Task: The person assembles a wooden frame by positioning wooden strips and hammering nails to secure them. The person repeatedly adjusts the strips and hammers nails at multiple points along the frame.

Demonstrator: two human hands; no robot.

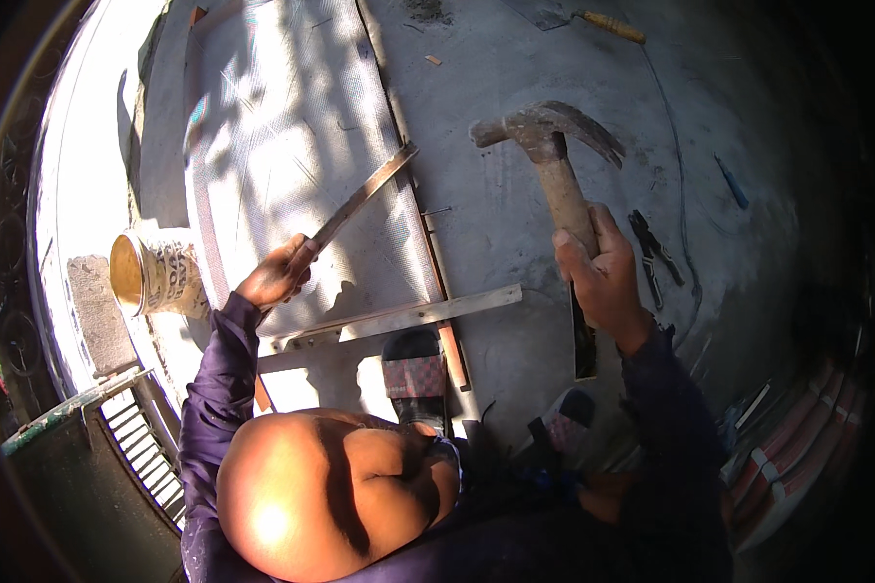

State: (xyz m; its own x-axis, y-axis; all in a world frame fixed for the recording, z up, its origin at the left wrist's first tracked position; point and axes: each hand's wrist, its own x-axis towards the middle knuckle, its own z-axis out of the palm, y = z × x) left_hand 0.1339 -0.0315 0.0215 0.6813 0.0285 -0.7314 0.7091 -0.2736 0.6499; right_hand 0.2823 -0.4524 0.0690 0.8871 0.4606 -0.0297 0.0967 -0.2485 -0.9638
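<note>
My right hand [603, 277] grips the wooden handle of a claw hammer [544, 131], whose rusty head is raised above the concrete floor. My left hand [277, 277] holds one end of a thin wooden slat [365, 199] that slants up to the right over a sheet of fine wire mesh [292, 126]. A wooden batten [408, 313] lies across the mesh's near edge, and my sandalled foot [416, 374] rests beside it. My bare knee [311, 486] fills the lower middle.
A small printed bucket [156, 272] lies on its side at the left. Pliers [656, 255] lie right of the hammer. A wooden-handled trowel [593, 19] lies at the top, a blue pen-like tool [732, 182] at the right. A metal grille [141, 437] is lower left.
</note>
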